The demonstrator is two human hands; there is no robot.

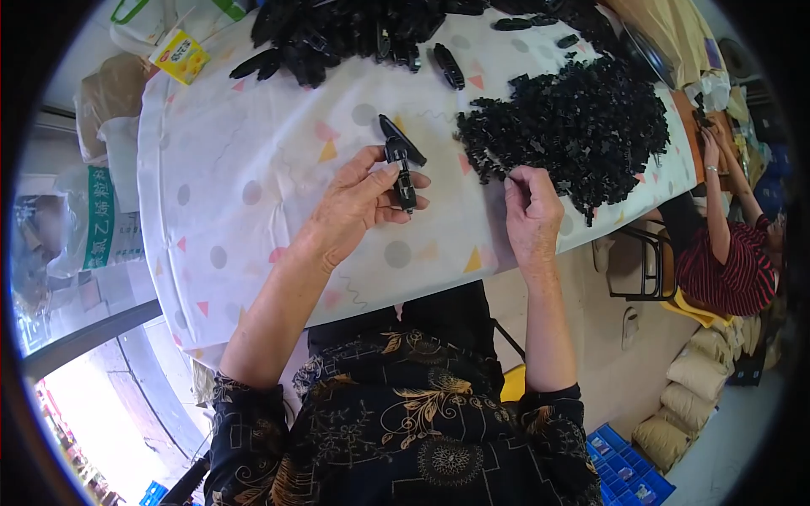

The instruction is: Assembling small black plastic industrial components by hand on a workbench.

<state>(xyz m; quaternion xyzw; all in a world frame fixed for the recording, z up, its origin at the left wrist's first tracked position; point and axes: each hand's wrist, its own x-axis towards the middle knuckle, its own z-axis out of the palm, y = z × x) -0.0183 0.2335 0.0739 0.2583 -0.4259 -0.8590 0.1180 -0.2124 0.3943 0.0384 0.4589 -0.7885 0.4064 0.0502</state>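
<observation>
Dark sleeves patterned with gold flowers [396,438] fill the lower edge, and two bare forearms rise from them toward the desk [253,219], which wears a white cloth dotted with grey circles and small pink and yellow triangles.

Left hand [350,211]: the thumb and fingers are closed around one long black plastic clip [402,169], held just above the cloth near the middle of the desk. A second, wedge-shaped black piece [396,133] shows right behind its top end; whether it is joined to the clip or lies loose on the cloth cannot be told.

Right hand [531,211]: the fingers are curled and rest at the near edge of a big heap of small black parts [574,126]. Whether they pinch one of those parts cannot be told. The parts are far too many and too tangled to count.

A second heap, of larger black clips [337,34], lies at the far end of the desk. Between the two heaps, one single clip [449,66] lies apart, with three more loose ones near the far edge.

At the left corner sits one yellow box [180,56]. Beyond the right end of the desk, another person in a red striped top [726,270] sits with an arm raised. Several tan sacks [692,396] are stacked on the floor, and a blue crate [629,468] stands beside them.
</observation>
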